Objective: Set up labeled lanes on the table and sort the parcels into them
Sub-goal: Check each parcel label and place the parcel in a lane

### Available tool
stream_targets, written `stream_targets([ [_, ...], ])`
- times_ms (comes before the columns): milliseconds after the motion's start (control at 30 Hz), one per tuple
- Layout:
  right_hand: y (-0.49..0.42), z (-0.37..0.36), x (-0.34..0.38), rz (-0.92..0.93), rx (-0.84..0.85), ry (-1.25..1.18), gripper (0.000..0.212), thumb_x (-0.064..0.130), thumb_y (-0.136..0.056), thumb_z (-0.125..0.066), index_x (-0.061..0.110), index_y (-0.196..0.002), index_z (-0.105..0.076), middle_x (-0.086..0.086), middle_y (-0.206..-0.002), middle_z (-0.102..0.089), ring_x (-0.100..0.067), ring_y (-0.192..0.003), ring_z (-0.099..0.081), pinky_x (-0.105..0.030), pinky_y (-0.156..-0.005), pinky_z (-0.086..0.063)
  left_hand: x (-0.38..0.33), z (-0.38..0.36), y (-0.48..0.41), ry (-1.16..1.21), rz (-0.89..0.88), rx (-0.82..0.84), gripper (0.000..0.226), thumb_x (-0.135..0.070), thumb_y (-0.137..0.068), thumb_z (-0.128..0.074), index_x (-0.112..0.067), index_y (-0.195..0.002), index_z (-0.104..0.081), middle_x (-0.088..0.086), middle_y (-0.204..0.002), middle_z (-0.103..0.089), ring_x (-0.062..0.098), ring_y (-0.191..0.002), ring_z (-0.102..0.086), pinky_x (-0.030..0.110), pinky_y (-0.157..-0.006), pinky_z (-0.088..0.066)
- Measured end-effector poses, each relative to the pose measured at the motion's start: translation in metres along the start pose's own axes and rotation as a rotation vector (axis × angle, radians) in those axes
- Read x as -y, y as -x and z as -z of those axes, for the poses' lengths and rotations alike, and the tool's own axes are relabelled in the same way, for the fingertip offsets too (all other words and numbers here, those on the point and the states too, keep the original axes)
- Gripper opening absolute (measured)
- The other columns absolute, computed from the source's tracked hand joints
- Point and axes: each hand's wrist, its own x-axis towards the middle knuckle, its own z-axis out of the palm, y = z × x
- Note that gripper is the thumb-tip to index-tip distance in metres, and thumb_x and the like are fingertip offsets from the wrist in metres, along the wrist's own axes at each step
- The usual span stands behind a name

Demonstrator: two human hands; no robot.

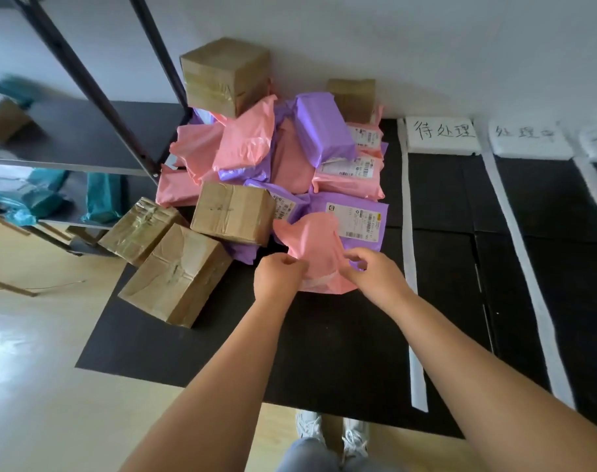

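The black surface (324, 352) is being shared by an unsorted pile of parcels (276, 155) at the far left and, to the right, lanes (443, 206) being marked off by white strips (411, 267), with handwritten labels (441, 134) at their far ends. No parcel is being seen in the visible lanes, so sorting is judged barely begun. A pink parcel (319, 253) at the pile's near edge is being pinched by the curled fingers of the left hand (278, 275) and right hand (375, 274).

Plain white wall (392, 35), glossy pale wood floor (34, 369), black metal shelving rack (68, 137) at left
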Motion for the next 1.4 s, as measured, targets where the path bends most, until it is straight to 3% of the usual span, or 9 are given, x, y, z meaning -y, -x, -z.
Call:
stream_targets([
  [167,0.029,0.042,0.022,0.160,-0.105,-0.097,0.036,0.055,-0.089,-0.063,0.031,-0.115,-0.066,0.023,-0.105,-0.060,0.006,-0.096,-0.055,-0.010,-0.072,-0.037,-0.048,0.021,0.010,0.165,-0.045,-0.075,0.016,-0.026,-0.080,-0.072,-0.010,-0.078,-0.074,0.003,-0.071,-0.066,0.024,-0.073,-0.062,0.033,-0.069,-0.051],
  [267,0.042,0.070,0.033,0.250,-0.149,-0.052,0.026,0.052,-0.088,-0.068,0.033,-0.106,-0.067,0.027,-0.093,-0.062,0.009,-0.090,-0.060,-0.010,-0.070,-0.042,-0.081,0.025,0.019,0.167,-0.085,-0.069,0.024,-0.024,-0.083,-0.070,-0.013,-0.064,-0.062,0.003,-0.064,-0.058,0.023,-0.073,-0.057,0.037,-0.072,-0.050],
  [500,0.050,0.114,0.055,0.467,-0.380,0.159,0.021,0.018,-0.088,-0.073,0.020,-0.109,-0.075,0.007,-0.096,-0.070,-0.005,-0.090,-0.058,-0.006,-0.070,-0.037,-0.121,0.038,0.031,0.484,-0.037,0.089,0.014,-0.017,-0.085,-0.069,-0.007,-0.076,-0.066,0.005,-0.063,-0.062,0.015,-0.052,-0.061,0.022,-0.046,-0.047],
  [667,0.054,0.134,0.069,0.420,-0.469,0.104,0.018,0.024,-0.091,-0.070,0.021,-0.108,-0.074,0.006,-0.098,-0.070,-0.006,-0.092,-0.058,-0.013,-0.070,-0.043,-0.134,0.051,0.032,0.597,-0.228,0.256,0.036,-0.046,-0.093,-0.063,-0.012,-0.089,-0.074,0.004,-0.085,-0.077,0.021,-0.084,-0.072,0.036,-0.082,-0.058],
  [867,0.061,0.136,0.083,0.387,-0.567,0.093,0.016,0.015,-0.090,-0.070,0.017,-0.106,-0.075,0.011,-0.089,-0.065,0.009,-0.078,-0.054,-0.002,-0.068,-0.040,-0.128,0.067,0.041,0.490,-0.522,0.284,0.016,-0.038,-0.086,-0.074,-0.025,-0.093,-0.079,-0.004,-0.093,-0.076,0.020,-0.094,-0.071,0.022,-0.074,-0.057],
  [1067,0.073,0.137,0.092,0.347,-0.493,-0.001,0.009,0.022,-0.092,-0.069,0.025,-0.098,-0.075,0.015,-0.088,-0.068,0.016,-0.086,-0.054,-0.002,-0.067,-0.041,-0.134,0.074,0.042,0.478,-0.438,0.170,0.026,-0.037,-0.094,-0.066,-0.015,-0.086,-0.077,0.010,-0.089,-0.077,0.034,-0.095,-0.071,0.044,-0.091,-0.058],
  [1200,0.077,0.141,0.099,0.310,-0.421,-0.038,0.009,0.026,-0.093,-0.068,0.034,-0.096,-0.071,0.023,-0.088,-0.067,0.021,-0.087,-0.054,0.002,-0.066,-0.040,-0.137,0.075,0.038,0.504,-0.387,0.160,0.026,-0.034,-0.095,-0.064,-0.011,-0.094,-0.076,0.007,-0.085,-0.077,0.028,-0.088,-0.074,0.039,-0.085,-0.059],
  [1267,0.077,0.143,0.103,0.303,-0.415,-0.078,0.007,0.024,-0.093,-0.068,0.030,-0.092,-0.072,0.020,-0.085,-0.069,0.016,-0.083,-0.057,0.001,-0.065,-0.040,-0.139,0.077,0.038,0.560,-0.360,0.179,0.031,-0.033,-0.097,-0.061,-0.006,-0.099,-0.076,0.007,-0.083,-0.077,0.026,-0.083,-0.074,0.034,-0.077,-0.060],
  [1400,0.079,0.152,0.110,0.281,-0.478,-0.284,0.013,0.025,-0.092,-0.068,0.015,-0.086,-0.074,-0.006,-0.081,-0.070,-0.011,-0.071,-0.061,-0.015,-0.063,-0.042,-0.132,0.088,0.040,0.557,-0.477,0.345,0.052,-0.054,-0.100,-0.044,-0.023,-0.081,-0.081,0.003,-0.093,-0.078,0.020,-0.090,-0.073,0.035,-0.087,-0.055],
])
